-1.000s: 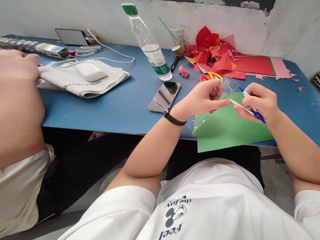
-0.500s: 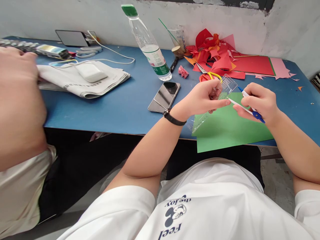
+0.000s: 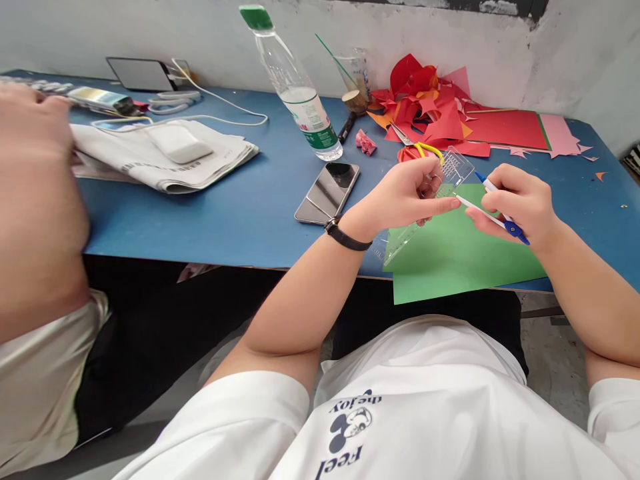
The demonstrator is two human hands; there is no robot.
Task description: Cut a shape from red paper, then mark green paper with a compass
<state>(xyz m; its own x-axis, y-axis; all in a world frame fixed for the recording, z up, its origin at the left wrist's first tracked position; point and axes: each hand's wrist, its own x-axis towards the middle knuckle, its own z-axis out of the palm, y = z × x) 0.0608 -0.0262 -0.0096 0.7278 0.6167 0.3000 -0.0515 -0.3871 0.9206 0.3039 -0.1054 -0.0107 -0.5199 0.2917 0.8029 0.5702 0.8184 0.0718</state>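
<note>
My left hand (image 3: 413, 190) is closed on a clear plastic ruler (image 3: 457, 167), which slants above the green paper (image 3: 465, 260). In my right hand (image 3: 523, 200) is a white and blue drawing compass (image 3: 513, 230), its two legs spread apart and pointing left. One leg's tip comes close to the ruler and my left thumb; whether they touch I cannot tell. Partly hidden behind the ruler lie scissors (image 3: 427, 148) with yellow and red handles. The green paper overhangs the table's front edge.
On the blue table (image 3: 225, 227) are a phone (image 3: 327, 193), a water bottle (image 3: 310, 120), a folded newspaper (image 3: 185, 170) and a white box (image 3: 181, 141). Red paper scraps (image 3: 425, 93) pile near the wall. Another person's arm (image 3: 40, 213) rests at the left.
The view has shifted very slightly. My hands, the ruler and the compass keep nearly the same pose.
</note>
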